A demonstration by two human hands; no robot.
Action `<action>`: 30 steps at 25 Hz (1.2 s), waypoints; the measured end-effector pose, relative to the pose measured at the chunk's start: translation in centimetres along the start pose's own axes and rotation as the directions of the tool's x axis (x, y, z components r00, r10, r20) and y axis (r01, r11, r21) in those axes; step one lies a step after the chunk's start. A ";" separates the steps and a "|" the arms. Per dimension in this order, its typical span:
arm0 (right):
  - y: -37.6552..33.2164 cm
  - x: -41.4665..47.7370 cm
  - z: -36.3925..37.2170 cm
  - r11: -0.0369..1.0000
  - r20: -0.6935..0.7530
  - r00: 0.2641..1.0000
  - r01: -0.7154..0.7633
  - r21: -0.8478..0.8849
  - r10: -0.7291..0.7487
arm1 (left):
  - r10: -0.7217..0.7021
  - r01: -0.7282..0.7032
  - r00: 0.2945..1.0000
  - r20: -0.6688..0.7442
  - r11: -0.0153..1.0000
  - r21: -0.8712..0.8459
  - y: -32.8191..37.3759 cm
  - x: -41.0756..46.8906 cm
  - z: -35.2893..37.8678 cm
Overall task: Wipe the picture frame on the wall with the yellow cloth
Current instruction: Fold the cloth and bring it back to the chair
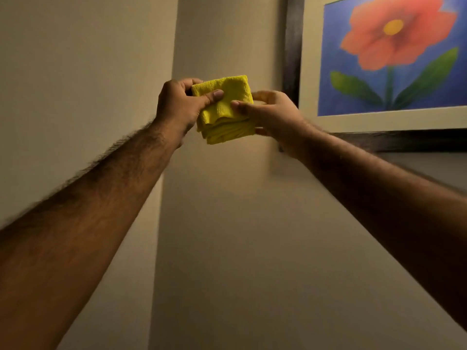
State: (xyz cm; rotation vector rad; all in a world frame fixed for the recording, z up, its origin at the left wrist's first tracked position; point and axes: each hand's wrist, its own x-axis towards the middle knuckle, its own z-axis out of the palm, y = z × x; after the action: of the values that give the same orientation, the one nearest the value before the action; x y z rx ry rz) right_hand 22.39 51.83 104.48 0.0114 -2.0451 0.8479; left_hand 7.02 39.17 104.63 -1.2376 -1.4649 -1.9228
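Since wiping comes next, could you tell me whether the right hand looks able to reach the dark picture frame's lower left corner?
Probably yes: the right hand already overlaps that corner of the dark wooden picture frame, sharing its grip on the folded yellow cloth with the left hand.

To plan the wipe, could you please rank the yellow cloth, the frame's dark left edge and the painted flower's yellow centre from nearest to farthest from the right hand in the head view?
1. Yellow cloth: in the right hand's grip, at its left.
2. Frame's dark left edge: just above the hand.
3. Flower's yellow centre: far up and right, inside the picture.
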 end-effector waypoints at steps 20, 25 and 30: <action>23.3 -22.9 50.5 0.603 0.821 0.326 -0.797 -0.028 0.469 | -0.790 0.831 0.531 -0.308 0.557 0.004 -32.0 -38.3 -35.2; 29.5 -35.7 61.7 0.486 0.836 0.088 -0.844 -0.227 0.542 | -0.935 0.956 0.245 -0.255 0.276 -0.095 -38.8 -53.5 -41.8; 35.9 -51.9 69.8 0.281 0.803 -0.182 -0.874 -0.397 0.568 | -0.962 0.987 -0.066 -0.264 -0.025 -0.156 -44.3 -69.2 -45.9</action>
State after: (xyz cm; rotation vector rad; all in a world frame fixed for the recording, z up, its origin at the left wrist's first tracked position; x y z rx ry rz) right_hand -9.10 24.01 20.31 -0.9604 -2.8081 2.4231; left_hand -9.26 0.53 20.39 0.6996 -2.5511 -2.5196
